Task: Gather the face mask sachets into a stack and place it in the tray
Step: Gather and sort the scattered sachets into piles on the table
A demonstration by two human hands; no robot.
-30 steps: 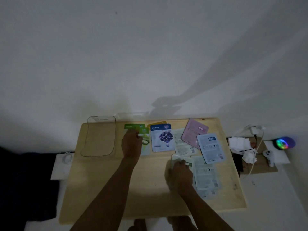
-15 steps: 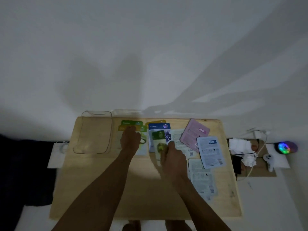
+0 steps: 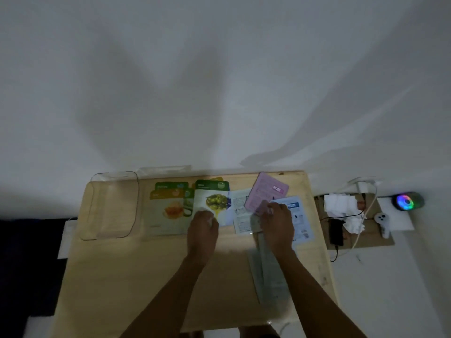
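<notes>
The clear plastic tray (image 3: 109, 206) stands at the table's far left with nothing in it. Beside it lie an orange sachet (image 3: 168, 211) and a green sachet (image 3: 170, 185), overlapping. An olive-green sachet (image 3: 212, 198) lies over a blue one, and my left hand (image 3: 202, 228) holds its lower edge. Further right are a white sachet (image 3: 240, 211), a pink sachet (image 3: 266, 191) and a white-and-blue sachet (image 3: 301, 215). My right hand (image 3: 278, 223) grips the top of a blurred grey sachet (image 3: 268, 276) that stretches toward me.
The wooden table (image 3: 122, 276) ends against a white wall. To its right, a cardboard sheet (image 3: 380, 237) on the floor carries crumpled tissues, a black phone with cables and a white controller. A glowing multicoloured device (image 3: 406, 202) sits beyond it.
My right hand laid the olive-green sachet over the blue one, then moved right to the grey sachet. My left hand shifted from the green sachets to the olive one's lower edge.
</notes>
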